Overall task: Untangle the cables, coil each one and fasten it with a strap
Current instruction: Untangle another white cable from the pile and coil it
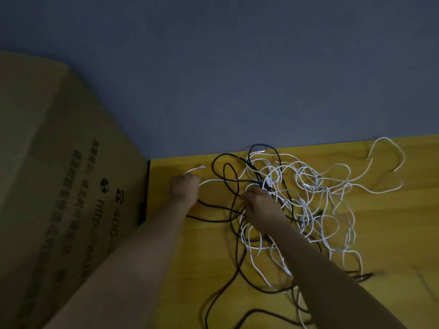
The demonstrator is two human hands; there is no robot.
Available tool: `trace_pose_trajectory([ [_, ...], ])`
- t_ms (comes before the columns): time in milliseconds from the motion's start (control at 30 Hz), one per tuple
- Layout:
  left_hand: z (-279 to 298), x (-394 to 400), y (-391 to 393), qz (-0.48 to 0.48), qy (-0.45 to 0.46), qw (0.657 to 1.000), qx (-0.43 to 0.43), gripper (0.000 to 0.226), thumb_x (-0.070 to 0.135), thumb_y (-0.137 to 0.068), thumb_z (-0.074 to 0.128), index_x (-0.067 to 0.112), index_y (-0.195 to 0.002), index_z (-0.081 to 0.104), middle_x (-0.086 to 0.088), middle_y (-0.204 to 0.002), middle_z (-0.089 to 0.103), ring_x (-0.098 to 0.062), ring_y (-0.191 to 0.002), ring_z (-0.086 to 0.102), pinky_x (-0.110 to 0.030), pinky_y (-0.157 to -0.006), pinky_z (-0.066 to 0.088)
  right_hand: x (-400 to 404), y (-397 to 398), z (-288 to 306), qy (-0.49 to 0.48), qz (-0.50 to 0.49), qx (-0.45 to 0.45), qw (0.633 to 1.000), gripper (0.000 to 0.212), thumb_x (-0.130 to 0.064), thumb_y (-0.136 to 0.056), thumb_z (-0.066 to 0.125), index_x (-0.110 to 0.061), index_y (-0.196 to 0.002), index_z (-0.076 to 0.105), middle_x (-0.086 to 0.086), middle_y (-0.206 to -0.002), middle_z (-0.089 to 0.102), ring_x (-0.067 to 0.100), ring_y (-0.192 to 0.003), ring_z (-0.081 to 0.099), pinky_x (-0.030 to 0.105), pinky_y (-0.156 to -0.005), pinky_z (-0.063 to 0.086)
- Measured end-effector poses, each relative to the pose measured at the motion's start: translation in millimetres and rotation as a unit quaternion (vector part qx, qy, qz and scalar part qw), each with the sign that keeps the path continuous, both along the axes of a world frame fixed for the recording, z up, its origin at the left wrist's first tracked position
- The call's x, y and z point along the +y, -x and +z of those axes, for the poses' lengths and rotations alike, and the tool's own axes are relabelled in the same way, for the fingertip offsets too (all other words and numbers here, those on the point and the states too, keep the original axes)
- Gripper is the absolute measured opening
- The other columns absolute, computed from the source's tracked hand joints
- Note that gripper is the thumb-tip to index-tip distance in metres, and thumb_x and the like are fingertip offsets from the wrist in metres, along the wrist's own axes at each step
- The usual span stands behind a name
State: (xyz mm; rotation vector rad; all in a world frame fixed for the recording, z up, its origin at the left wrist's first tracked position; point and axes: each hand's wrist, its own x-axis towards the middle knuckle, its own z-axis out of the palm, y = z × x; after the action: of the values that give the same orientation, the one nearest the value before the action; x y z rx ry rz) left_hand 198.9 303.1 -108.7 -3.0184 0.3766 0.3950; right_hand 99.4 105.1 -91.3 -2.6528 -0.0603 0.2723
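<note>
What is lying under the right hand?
Under the right hand white cables and black cables cross on the yellow table. The strands directly beneath the palm are covered, so their crossings cannot be seen.

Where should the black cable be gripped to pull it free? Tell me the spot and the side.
Grip the black cable at its open loop on the tangle's left edge, coming from the left. There it lies alone on the table, clear of the white cables.

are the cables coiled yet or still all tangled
Still tangled. The white cables and black cables lie in one loose crisscrossed heap on the yellow table; no coils or straps show. The left hand grips one white end.
</note>
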Motion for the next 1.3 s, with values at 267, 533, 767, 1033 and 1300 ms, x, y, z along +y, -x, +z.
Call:
trace_pose_trajectory([
  [267,118.9,-25.2,19.8,-0.06,0.176,0.98,-0.075,0.021,0.028,-0.099,0.045,0.013,-0.104,0.06,-0.009,-0.108,0.064,-0.033,-0.1,0.061,-0.036,-0.074,0.044,2.6,6.5,77.0,-0.059,-0.064,-0.077,0.993,0.045,-0.011,-0.094,0.049,-0.011,-0.139,0.046,0.011,-0.139,0.043,0.03,-0.122,0.048,0.03,-0.088,0.04],
  [533,299.3,-55.3,69.9,-0.15,0.382,0.904,-0.115,0.016,0.029,-0.097,0.053,0.015,-0.093,0.061,-0.001,-0.089,0.06,-0.027,-0.084,0.059,-0.038,-0.072,0.048,-4.7,12.9,217.3,-0.245,-0.174,-0.116,0.947,0.02,-0.021,-0.099,0.05,-0.012,-0.115,0.059,0.022,-0.105,0.059,0.034,-0.09,0.059,0.035,-0.073,0.045],
  [767,438.3,-37.0,119.5,-0.193,0.45,0.857,-0.159,0.014,0.028,-0.1,0.048,0.019,-0.091,0.054,0.006,-0.078,0.06,-0.014,-0.07,0.052,-0.031,-0.064,0.04,7.0,36.2,363.2,-0.326,-0.174,-0.29,0.883,0.017,-0.021,-0.102,0.04,-0.017,-0.088,0.047,-0.001,-0.08,0.055,0.024,-0.08,0.062,0.031,-0.065,0.049],
  [1033,534.8,16.4,142.5,-0.22,0.497,0.82,-0.18,0.012,0.022,-0.101,0.045,0.015,-0.103,0.055,0.008,-0.093,0.057,-0.005,-0.083,0.054,-0.011,-0.068,0.039,41.5,58.2,514.6,-0.393,-0.171,-0.535,0.729,0.022,-0.02,-0.101,0.04,-0.028,-0.082,0.044,-0.009,-0.086,0.062,0.003,-0.083,0.064,0.024,-0.078,0.052],
  [1300,496.2,77.2,142.4,-0.251,0.551,0.785,-0.132,0.019,0.014,-0.102,0.041,0.024,-0.097,0.058,0.009,-0.077,0.061,0.002,-0.066,0.059,-0.013,-0.063,0.048,90.8,67.3,463.4,-0.295,-0.242,-0.493,0.782,0.027,-0.025,-0.1,0.042,-0.028,-0.074,0.042,-0.004,-0.065,0.055,0.01,-0.054,0.047,0.03,-0.053,0.037],
])
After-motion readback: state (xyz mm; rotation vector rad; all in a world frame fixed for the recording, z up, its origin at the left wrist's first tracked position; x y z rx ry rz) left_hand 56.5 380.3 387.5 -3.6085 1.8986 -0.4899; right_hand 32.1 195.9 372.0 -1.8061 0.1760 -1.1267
